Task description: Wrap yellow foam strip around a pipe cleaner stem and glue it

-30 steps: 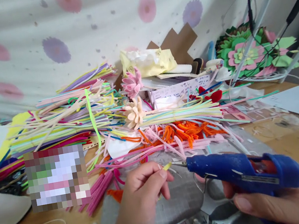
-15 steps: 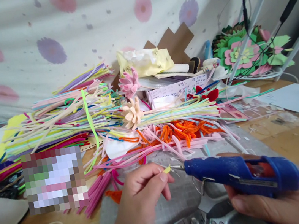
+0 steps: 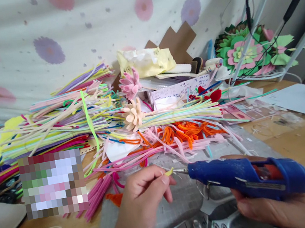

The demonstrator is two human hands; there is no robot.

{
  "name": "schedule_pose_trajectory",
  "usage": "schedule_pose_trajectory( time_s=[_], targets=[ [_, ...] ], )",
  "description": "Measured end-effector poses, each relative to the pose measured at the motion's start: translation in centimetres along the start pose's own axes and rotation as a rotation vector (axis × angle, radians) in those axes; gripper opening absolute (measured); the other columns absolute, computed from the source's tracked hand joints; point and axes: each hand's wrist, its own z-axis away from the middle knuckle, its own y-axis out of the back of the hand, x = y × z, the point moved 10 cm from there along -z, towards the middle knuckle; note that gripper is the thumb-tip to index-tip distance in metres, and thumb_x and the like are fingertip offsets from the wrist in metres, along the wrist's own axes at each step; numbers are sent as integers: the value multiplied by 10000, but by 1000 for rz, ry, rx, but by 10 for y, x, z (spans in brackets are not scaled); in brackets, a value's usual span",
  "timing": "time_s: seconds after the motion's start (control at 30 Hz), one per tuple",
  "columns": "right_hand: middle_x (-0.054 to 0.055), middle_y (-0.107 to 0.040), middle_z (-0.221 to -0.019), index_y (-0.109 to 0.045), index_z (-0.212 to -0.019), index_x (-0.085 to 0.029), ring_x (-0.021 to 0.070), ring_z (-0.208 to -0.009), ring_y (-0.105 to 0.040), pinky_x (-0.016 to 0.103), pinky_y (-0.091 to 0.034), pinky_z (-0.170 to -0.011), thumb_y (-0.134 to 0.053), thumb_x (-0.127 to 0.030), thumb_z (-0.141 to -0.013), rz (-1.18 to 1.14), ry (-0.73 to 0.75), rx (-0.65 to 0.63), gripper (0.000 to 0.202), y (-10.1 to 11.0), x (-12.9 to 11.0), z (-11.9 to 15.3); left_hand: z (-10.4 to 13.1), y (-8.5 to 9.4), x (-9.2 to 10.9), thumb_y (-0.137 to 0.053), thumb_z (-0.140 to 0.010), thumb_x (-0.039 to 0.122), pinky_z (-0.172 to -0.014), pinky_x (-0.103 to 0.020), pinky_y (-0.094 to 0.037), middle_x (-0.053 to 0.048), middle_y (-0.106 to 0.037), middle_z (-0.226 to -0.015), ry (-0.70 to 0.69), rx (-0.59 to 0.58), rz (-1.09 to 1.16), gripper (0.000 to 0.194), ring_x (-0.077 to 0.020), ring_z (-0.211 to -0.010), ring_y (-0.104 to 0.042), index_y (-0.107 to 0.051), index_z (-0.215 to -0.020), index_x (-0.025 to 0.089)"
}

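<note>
Between thumb and forefinger, my left hand [image 3: 144, 203] pinches a small yellow piece [image 3: 169, 172], too small to tell what it is. Wrapped around a blue hot glue gun [image 3: 240, 177] is my right hand [image 3: 283, 201], with the gun lying sideways. Its metal nozzle points left and meets, or nearly meets, the tip of the yellow piece. Below the two hands lies a pair of metal cutting pliers or shears [image 3: 197, 224] on a grey mat [image 3: 170, 215]; its lower part is cut off by the frame.
Bundles of pipe cleaners [image 3: 54, 123] cover the left and middle of the table. Behind the hands lie orange pipe cleaners [image 3: 186, 135], pink ones, a peach fuzzy flower [image 3: 132, 115] and a pink one [image 3: 130, 83]. Paper flowers [image 3: 245, 54] stand at back right, near hanging cables.
The view has shifted slightly. Both hands keep nearly the same pose, with the glue gun's nozzle still at the yellow piece.
</note>
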Motion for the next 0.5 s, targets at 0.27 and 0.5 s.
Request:
schedule_pose_trajectory(
  time_s=[0.27,0.5],
  targets=[
    [-12,-715,-890,-486,-1187,-495,267,-777,-704,344,-600,-691,-766,-372,-618,-149,-110,-55,646,-4,32,6,0,-2,-1,-569,-794,213,-495,-230,-311,16,-612,-517,4,-27,20,205,-98,-495,-459,-699,-638,191],
    [36,-731,-886,-718,-880,-362,276,-823,-683,337,-581,-715,-711,-535,-639,-89,-182,-37,296,30,14,-1,-1,-4,-5,-585,-765,252,-453,-222,-242,13,-581,-467,100,-20,18,196,-91,-460,-389,-700,-626,174]
  ],
)
